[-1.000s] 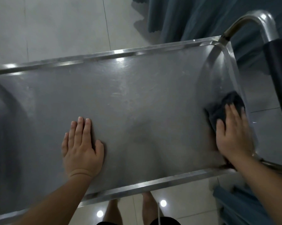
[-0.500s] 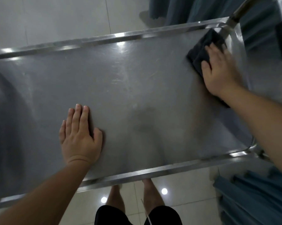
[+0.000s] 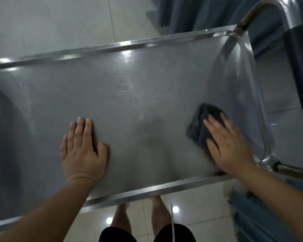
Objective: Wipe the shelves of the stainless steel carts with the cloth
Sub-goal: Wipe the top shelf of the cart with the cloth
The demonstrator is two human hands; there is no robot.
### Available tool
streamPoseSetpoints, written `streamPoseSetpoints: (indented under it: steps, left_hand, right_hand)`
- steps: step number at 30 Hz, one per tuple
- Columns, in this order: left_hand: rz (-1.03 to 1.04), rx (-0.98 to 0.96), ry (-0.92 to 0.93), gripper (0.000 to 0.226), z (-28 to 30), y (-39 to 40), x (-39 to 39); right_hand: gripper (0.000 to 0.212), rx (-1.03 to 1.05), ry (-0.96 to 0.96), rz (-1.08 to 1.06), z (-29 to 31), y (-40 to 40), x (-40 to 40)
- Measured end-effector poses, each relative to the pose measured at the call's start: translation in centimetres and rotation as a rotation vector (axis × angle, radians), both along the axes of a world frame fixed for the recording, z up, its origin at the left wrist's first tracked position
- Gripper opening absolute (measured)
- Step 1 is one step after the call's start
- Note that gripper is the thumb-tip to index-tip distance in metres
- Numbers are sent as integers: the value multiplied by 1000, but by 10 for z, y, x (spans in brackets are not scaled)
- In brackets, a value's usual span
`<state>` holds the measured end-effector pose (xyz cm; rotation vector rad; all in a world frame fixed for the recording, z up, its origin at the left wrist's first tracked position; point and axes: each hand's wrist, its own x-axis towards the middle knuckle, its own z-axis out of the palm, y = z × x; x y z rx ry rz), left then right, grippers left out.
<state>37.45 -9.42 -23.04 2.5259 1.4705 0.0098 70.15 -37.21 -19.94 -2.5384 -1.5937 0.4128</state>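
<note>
The right hand (image 3: pixel 229 145) presses flat on the dark cloth (image 3: pixel 202 124); the left hand (image 3: pixel 82 151), fingers together, lies flat on the cart shelf (image 3: pixel 129 93) well to its left.

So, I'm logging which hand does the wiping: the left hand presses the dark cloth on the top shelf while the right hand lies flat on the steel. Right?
Not quite: the hands are swapped. In the head view the right hand presses the cloth on the shelf, and the left hand lies flat on the steel.

Pale glossy floor tiles (image 3: pixel 60 23), teal curtain (image 3: pixel 208 13), bare legs (image 3: pixel 157 212), black shorts (image 3: pixel 115 235)
</note>
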Motion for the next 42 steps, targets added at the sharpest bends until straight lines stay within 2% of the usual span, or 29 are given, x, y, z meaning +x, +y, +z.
streamPoseSetpoints:
  steps: [3, 7, 10, 14, 18, 23, 25, 28, 33, 37, 40, 42]
  left_hand:
    - [-2, 6, -2, 78, -1, 1, 0]
    - [8, 7, -15, 79, 0, 2, 1]
    - [14, 11, -26, 79, 0, 3, 0]
    - [11, -8, -22, 79, 1, 2, -1]
    - [11, -36, -20, 78, 4, 2, 0]
    - [4, -58, -1, 78, 4, 1, 0]
    - [5, -48, -3, 79, 4, 0, 0]
    - [9, -46, -9, 79, 3, 1, 1]
    - [6, -31, -6, 79, 1, 3, 1]
    - [3, -35, -2, 79, 1, 3, 0]
    - [5, -35, -5, 79, 3, 3, 1]
    - [11, -42, -8, 79, 4, 2, 2]
  right_hand:
    - [59, 86, -40, -78, -4, 93, 52]
    - [65, 54, -46, -256, -6, 211, 127]
    - [68, 29, -72, -304, -9, 249, 152]
    - [66, 39, -59, -253, -9, 214, 117]
    - [57, 121, -43, -75, -2, 105, 26]
    - [60, -87, 40, 292, 1, -26, -72]
    - [59, -116, 63, 441, 2, -28, -67]
    - [55, -55, 19, 604, -2, 22, -28]
    - [57, 52, -15, 408, -4, 170, 59]
    - [64, 18, -40, 8, 0, 275, 102]
    - [66, 39, -70, -112, -6, 287, 82]
    - [67, 66, -43, -50, -9, 265, 51]
